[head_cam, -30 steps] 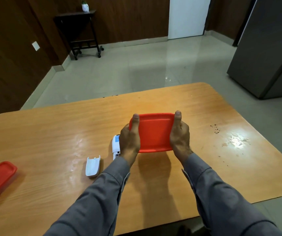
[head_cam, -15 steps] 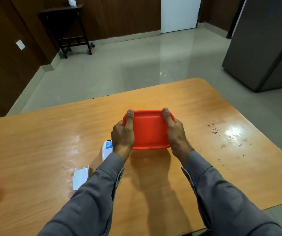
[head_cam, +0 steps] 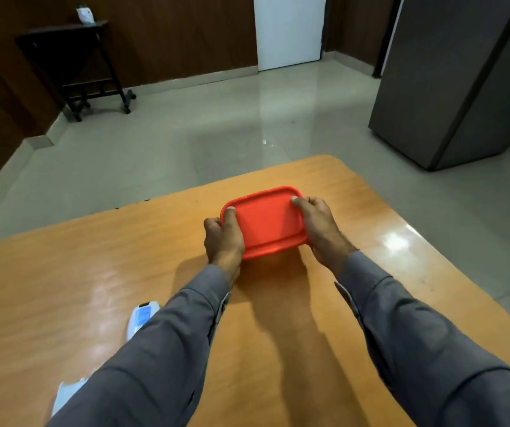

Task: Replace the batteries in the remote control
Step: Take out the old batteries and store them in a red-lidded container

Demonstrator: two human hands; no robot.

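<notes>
A red lidded plastic box [head_cam: 265, 221] rests on the wooden table [head_cam: 62, 272], out towards its far right corner. My left hand [head_cam: 223, 238] grips the box's left side, thumb on the lid. My right hand [head_cam: 318, 221] holds the right side, fingers over the lid's edge. The white remote control [head_cam: 141, 317] lies near the table's front, half hidden by my left sleeve. Its white battery cover [head_cam: 67, 394] lies further to the lower left, also partly covered by the sleeve. No batteries are visible.
The table's far edge runs just beyond the box, with tiled floor past it. A grey cabinet [head_cam: 451, 81] stands at the right, a dark side table [head_cam: 72, 60] at the far left wall.
Both hands have pushed the red box away and to the right across the table. The remote and cover now appear much nearer the lower left; the second red lid has left the view.
</notes>
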